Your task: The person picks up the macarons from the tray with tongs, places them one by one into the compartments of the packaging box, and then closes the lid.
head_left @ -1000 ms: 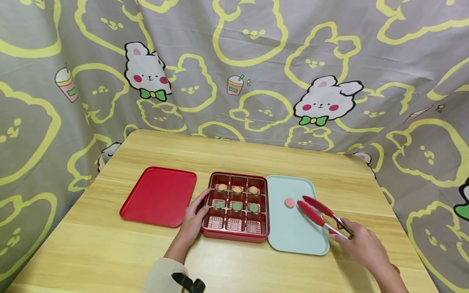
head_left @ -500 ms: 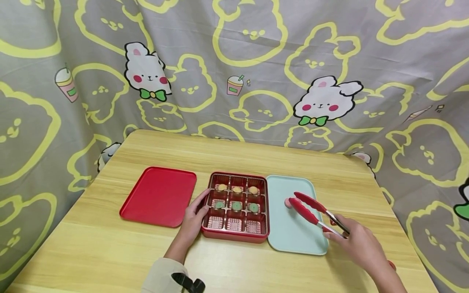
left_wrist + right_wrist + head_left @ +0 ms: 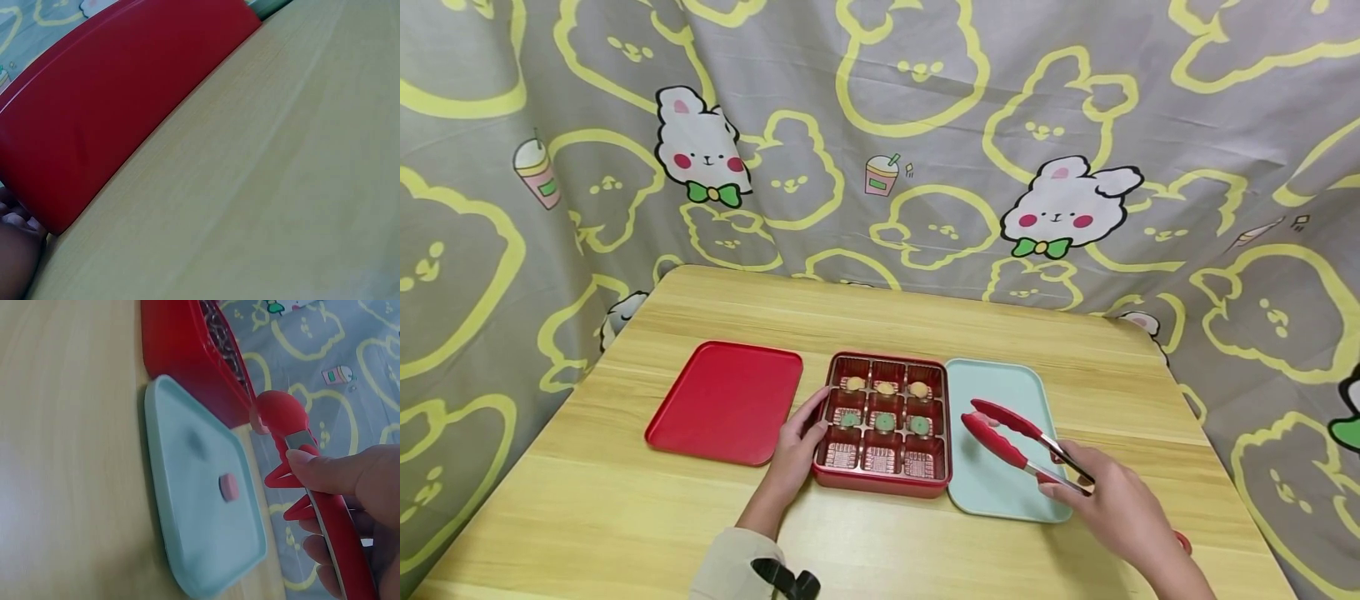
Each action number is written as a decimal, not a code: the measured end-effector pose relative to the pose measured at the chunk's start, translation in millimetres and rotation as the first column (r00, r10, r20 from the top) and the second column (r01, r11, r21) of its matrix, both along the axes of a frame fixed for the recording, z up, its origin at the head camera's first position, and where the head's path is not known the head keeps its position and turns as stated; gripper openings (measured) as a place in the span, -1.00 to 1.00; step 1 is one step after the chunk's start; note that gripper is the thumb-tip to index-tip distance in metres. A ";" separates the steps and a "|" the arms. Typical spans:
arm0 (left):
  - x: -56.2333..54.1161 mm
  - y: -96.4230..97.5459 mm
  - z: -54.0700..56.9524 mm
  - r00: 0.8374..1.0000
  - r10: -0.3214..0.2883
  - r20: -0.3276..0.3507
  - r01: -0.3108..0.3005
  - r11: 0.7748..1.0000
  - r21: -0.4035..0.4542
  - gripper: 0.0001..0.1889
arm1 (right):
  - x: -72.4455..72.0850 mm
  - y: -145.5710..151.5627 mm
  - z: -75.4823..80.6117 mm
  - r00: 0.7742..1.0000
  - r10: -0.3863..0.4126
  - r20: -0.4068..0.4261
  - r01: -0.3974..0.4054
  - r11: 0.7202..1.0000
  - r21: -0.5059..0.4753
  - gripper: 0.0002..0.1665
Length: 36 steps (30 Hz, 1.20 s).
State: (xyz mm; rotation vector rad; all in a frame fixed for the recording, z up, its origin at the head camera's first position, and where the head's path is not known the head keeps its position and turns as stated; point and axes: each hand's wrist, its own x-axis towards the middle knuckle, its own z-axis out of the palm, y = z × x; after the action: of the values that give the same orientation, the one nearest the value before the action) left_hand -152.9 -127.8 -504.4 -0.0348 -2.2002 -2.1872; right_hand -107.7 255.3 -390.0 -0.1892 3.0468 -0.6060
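Observation:
My right hand (image 3: pixel 1123 508) grips a pair of red-tipped tongs (image 3: pixel 1000 442). A pink round piece like a cookie (image 3: pixel 257 420) shows between the tong tips, above the pale blue tray (image 3: pixel 1007 492). A second pink cookie (image 3: pixel 229 487) lies on that tray in the right wrist view; the tongs overlap its area in the head view. My left hand (image 3: pixel 797 446) rests against the left side of a red box (image 3: pixel 880 482), thumb and fingers at its rim. The box's divided insert holds yellow cookies (image 3: pixel 886 388) in the back row and green cookies (image 3: pixel 884 422) in the middle row.
A red lid (image 3: pixel 730 404) lies flat to the left of the box. The pale blue tray stands right beside the box's right side. All sit on a wooden table (image 3: pixel 880 550), with a patterned curtain (image 3: pixel 940 150) behind it.
My right hand has moved left with the tongs, from the tray's right part toward the box. The pink cookie visible earlier on the tray is now covered by the tongs. My left hand stays put.

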 end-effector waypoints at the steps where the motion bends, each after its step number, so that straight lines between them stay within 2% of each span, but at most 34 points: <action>1: 0.0 -0.1 -0.1 1.000 -0.001 -0.001 0.001 1.000 0.000 -0.47 | 0.3 -1.9 0.5 1.000 0.000 0.003 0.000 1.000 -0.003 -0.16; 12: 0.3 -0.1 -0.6 1.000 0.005 0.004 -0.005 1.000 0.001 -0.47 | 6.3 -21.5 -1.5 0.999 0.032 0.025 -0.032 0.999 0.003 -0.15; 27: -0.2 0.3 -0.7 1.000 -0.002 -0.007 0.002 1.000 0.013 -0.46 | 11.7 -40.6 -2.8 0.997 0.071 0.039 -0.071 0.997 -0.016 -0.28; 36: -0.4 0.4 -2.5 0.999 -0.003 -0.054 0.004 1.000 0.018 -0.46 | 11.6 -41.3 -6.2 0.996 0.062 0.064 -0.061 0.998 -0.020 -0.30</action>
State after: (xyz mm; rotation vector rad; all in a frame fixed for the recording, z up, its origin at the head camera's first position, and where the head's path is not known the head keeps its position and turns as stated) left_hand -153.3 -127.4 -506.9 -0.0952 -2.1542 -2.1803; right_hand -96.2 214.0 -396.2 -0.2581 2.9624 -0.6225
